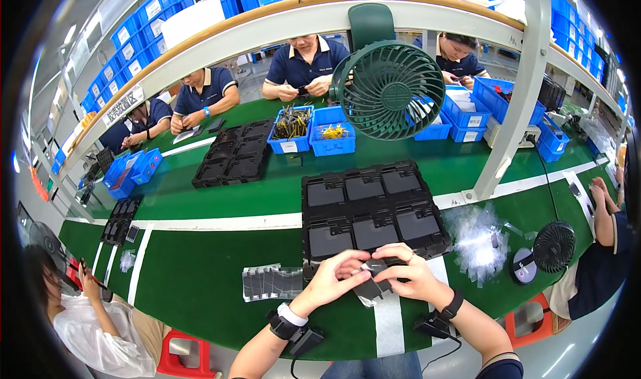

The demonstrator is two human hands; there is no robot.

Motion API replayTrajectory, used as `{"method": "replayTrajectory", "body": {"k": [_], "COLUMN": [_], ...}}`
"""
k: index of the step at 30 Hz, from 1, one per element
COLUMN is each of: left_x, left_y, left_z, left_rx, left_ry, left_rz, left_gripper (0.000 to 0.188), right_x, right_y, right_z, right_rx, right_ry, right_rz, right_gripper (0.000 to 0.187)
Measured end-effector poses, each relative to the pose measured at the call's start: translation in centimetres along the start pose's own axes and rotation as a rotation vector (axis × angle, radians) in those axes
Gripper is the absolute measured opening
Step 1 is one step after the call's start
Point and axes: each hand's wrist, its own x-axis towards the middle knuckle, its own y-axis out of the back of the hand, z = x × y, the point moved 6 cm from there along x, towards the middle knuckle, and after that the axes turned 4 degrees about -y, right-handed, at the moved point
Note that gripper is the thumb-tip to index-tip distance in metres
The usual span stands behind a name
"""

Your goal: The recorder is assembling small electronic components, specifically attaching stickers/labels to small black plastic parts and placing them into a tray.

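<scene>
In front of my body, both hands hold a small dark grey, flat piece with shiny clear film along its edges [371, 291]. My left hand [336, 277] pinches its left side with thumb and fingers. From the upper right, the fingers of my right hand [415, 279] close on it. Just beyond my hands lies a black compartment tray [357, 213], with a dark rectangular panel in each of its several pockets. Left of my left hand is a clear-edged sheet of dark strips [272, 283] on the green table.
Clear film scraps [479, 242] are heaped right of the tray, near a small black fan [554, 247] and a round grey disc [525, 267]. A green fan [394, 92] hangs from the shelf. Blue bins [332, 142] and another black tray [234, 153] stand farther back. Co-workers sit around.
</scene>
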Motion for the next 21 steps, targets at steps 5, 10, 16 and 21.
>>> {"method": "replayTrajectory", "body": {"k": [5,10,16,21], "left_x": [-0.2,-0.2,-0.3,-0.7], "left_y": [0.1,0.4,-0.4,-1.1], "left_z": [-1.3,-0.8,-0.3,-0.8], "left_rx": [0.000,0.007,0.021,0.000], "left_ry": [0.009,-0.018,-0.100,-0.027], "left_rz": [0.035,0.114,0.070,-0.034], "left_gripper": [0.014,0.012,0.017,0.017], "right_x": [-0.4,-0.4,-0.4,-0.4], "right_y": [0.3,0.7,0.1,-0.3], "right_z": [1.1,1.9,2.3,2.1], "right_rx": [-0.011,0.136,0.067,0.058], "right_ry": [-0.062,-0.232,-0.254,-0.224], "right_rz": [0.046,0.114,0.106,0.041], "right_gripper": [0.038,0.032,0.015,0.014]}}
